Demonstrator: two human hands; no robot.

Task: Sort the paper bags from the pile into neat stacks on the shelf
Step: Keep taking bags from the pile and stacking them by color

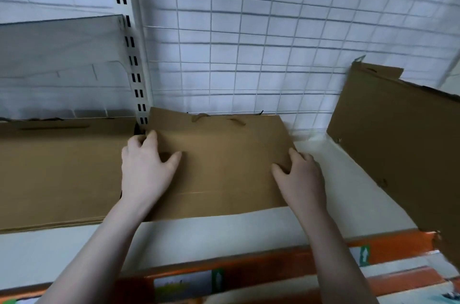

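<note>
A flat paper bag (219,166) at the shelf (336,179) centre is pressed at its side edges by the left hand (146,166) and right hand (301,176), fingers spread. At nine o'clock a stack (62,166) lies touching; at two o'clock another bag (398,129) leans. An uneven push could skew it.

A white wire grid (249,42) backs the scene. A slotted white upright (132,49) stands far left. Green arrow labels (364,255) sit on the near orange edge strip (273,266).
</note>
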